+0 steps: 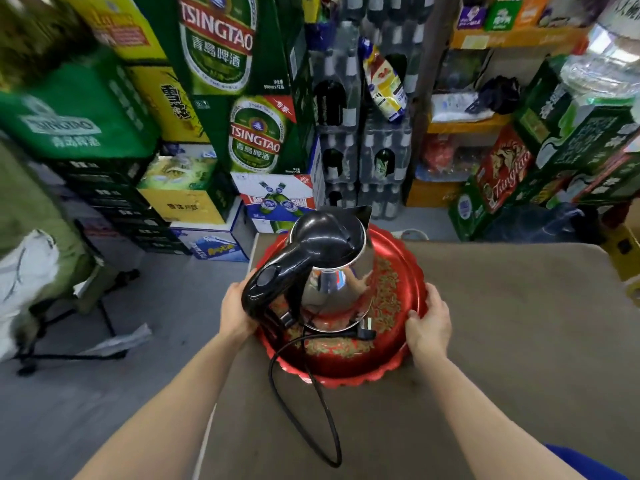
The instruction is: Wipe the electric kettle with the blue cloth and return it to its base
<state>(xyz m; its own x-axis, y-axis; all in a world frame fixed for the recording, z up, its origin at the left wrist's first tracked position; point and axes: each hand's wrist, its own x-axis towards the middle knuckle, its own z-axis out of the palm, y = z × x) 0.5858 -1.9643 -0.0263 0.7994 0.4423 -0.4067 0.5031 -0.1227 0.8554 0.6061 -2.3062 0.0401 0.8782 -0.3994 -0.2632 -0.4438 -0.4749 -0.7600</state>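
A steel electric kettle (337, 289) with a black lid and black handle stands upright in a round red tray (394, 355) with gold patterning, on a brown table (502, 341). Its black power cord (311, 410) with its plug loops from the tray toward me across the table. My left hand (237, 310) grips the tray's left rim, partly behind the kettle handle. My right hand (429, 323) grips the tray's right rim. A patch of blue (585, 462) shows at the bottom right corner; I cannot tell whether it is the cloth. The kettle's base is hidden under the kettle.
Stacked beer cartons (256, 133) and shrink-wrapped bottle packs (363, 150) rise beyond the table's far edge. Shelves with goods (485, 126) stand at the right. A person in green (31, 237) sits on a stool at the left, over grey floor (121, 393).
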